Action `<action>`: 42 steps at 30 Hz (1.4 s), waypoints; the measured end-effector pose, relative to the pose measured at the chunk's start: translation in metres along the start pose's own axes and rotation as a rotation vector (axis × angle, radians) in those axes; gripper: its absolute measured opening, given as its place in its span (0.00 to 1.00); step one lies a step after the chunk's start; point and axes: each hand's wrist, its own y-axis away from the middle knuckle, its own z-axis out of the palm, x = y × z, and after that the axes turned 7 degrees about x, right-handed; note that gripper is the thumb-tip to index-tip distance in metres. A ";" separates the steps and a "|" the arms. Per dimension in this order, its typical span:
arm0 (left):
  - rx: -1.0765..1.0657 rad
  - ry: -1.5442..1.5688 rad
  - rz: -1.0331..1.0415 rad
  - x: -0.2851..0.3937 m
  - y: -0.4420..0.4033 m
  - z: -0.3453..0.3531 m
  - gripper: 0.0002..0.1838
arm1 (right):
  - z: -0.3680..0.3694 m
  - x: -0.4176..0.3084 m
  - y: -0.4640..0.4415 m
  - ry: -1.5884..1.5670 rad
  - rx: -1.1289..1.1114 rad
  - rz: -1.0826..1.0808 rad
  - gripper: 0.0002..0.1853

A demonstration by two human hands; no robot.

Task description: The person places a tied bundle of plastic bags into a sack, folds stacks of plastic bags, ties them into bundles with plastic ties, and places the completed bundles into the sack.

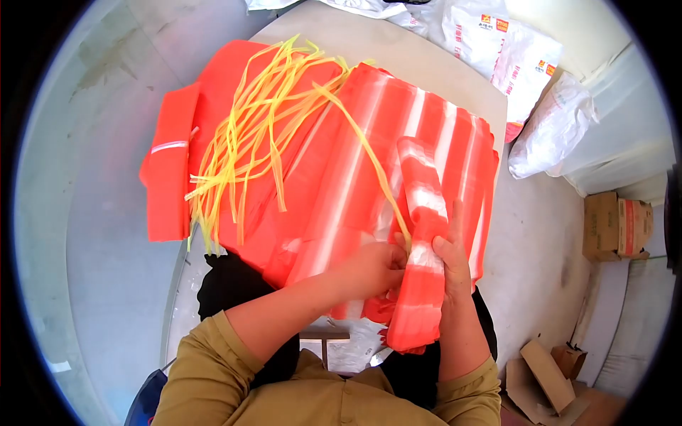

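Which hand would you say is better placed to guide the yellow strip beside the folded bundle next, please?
Probably the left hand: the yellow strip runs down to its curled fingers. The right hand seems less free, gripping the folded red-and-white bundle from its right side.

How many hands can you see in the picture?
2. The left hand is at the lower end of a yellow strip; the right hand is against the folded red-and-white bundle. No other hands show.
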 end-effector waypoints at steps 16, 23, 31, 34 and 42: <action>0.408 0.754 0.028 -0.024 -0.022 -0.015 0.07 | -0.015 0.013 -0.008 0.452 -0.007 -0.199 0.65; 0.430 0.505 0.105 -0.020 -0.016 -0.017 0.09 | -0.027 0.007 -0.018 0.753 -0.141 -0.225 0.49; 0.407 0.423 0.086 -0.016 -0.013 -0.016 0.09 | -0.034 -0.034 -0.007 0.979 0.002 -0.299 0.27; 0.404 0.387 0.127 -0.016 -0.013 -0.016 0.09 | -0.024 -0.054 0.003 1.213 -0.016 -0.199 0.22; 0.435 0.275 0.225 -0.024 -0.019 -0.015 0.08 | -0.085 -0.054 -0.002 1.629 0.154 -0.624 0.08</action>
